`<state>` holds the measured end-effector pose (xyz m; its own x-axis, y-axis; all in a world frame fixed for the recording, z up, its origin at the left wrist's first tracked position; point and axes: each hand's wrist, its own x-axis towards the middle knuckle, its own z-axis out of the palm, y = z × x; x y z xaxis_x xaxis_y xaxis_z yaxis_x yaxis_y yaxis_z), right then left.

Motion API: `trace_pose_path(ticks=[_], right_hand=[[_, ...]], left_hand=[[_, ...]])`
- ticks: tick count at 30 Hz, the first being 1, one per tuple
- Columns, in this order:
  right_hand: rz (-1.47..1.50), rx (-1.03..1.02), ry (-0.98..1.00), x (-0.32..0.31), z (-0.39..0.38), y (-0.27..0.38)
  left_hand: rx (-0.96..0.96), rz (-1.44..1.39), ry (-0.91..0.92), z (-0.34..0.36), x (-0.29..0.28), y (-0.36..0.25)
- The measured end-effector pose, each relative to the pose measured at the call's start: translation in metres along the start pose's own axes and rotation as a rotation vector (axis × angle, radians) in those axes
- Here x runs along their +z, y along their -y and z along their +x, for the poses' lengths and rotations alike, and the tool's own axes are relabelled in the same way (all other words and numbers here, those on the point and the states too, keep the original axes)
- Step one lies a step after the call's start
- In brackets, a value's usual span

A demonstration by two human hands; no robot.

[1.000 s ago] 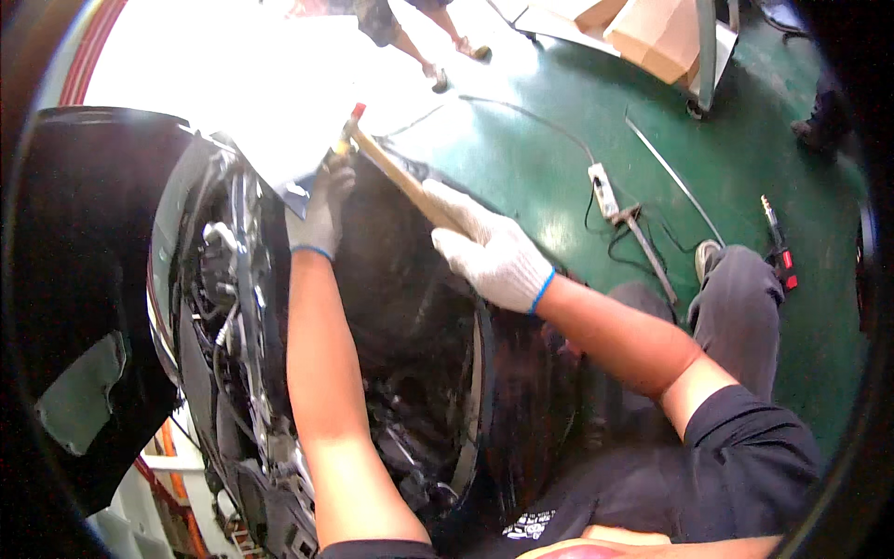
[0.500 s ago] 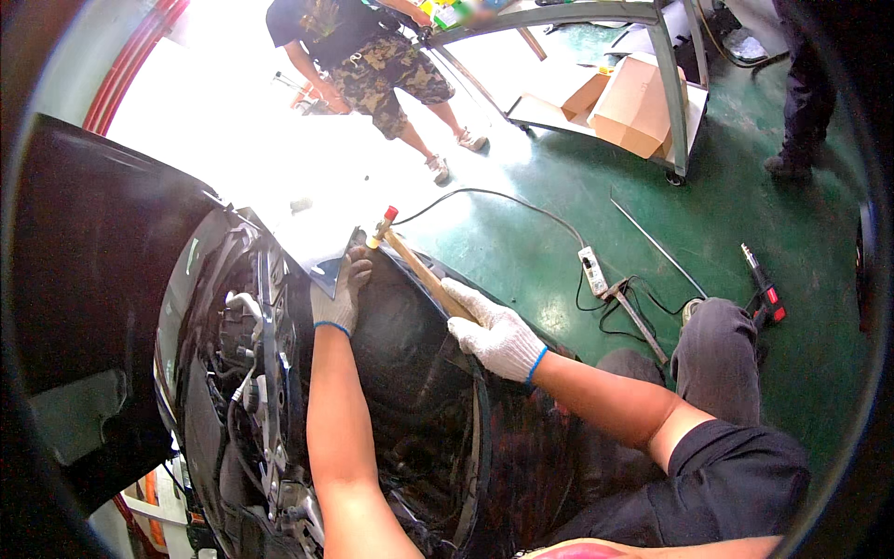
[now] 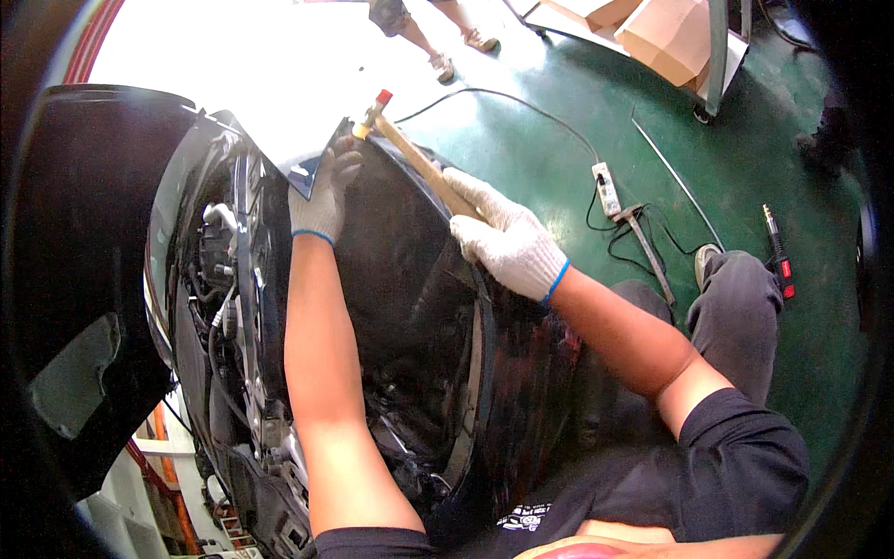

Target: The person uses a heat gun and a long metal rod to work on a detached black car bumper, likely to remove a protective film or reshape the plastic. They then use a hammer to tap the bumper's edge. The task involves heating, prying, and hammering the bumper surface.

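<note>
In a white knit glove, my right hand (image 3: 507,233) is closed round the wooden handle of a small hammer (image 3: 419,163). Its head has one red and one yellow face and is at the edge of the dark car body (image 3: 400,242). My left hand (image 3: 321,200), gloved alike, reaches to the same edge, just left of the hammer head. Its fingers curl close together there; what they grip is hidden. The pointed corner of a glossy panel (image 3: 303,172) covers part of this hand. An open section with metal parts and wiring (image 3: 223,270) lies left of my left forearm.
A large black panel (image 3: 102,205) stands at the left. On the green floor lie a power strip (image 3: 606,189) with cable, a second hammer (image 3: 647,252), a thin rod (image 3: 678,182) and a black-red tool (image 3: 780,256). Beyond are a cart (image 3: 717,56) with cardboard boxes and a person's legs (image 3: 424,42).
The view has tilted downward, so the car, hands and floor tools sit higher and the far person is mostly cut off. My hands keep nearly the same places on the car's edge.
</note>
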<state>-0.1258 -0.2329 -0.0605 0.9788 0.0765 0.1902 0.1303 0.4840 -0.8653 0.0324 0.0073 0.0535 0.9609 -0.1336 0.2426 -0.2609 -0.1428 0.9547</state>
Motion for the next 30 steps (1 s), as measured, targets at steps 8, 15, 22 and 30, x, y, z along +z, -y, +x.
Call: trace_pose_path(ticks=[8,15,22,30], right_hand=[[0.066,0.033,0.01,0.0,0.0,-0.002],[0.06,-0.078,-0.037,0.002,-0.002,-0.021],[0.05,-0.091,-0.04,0.002,-0.004,-0.019],[0.126,-0.063,-0.002,-0.002,-0.003,-0.018]], left_hand=[[-0.026,0.015,0.01,0.005,-0.008,0.006],[-0.012,-0.041,0.05,0.008,-0.007,0.006],[0.082,-0.025,-0.061,0.001,-0.003,0.01],[0.121,0.043,-0.074,0.004,0.001,0.018]])
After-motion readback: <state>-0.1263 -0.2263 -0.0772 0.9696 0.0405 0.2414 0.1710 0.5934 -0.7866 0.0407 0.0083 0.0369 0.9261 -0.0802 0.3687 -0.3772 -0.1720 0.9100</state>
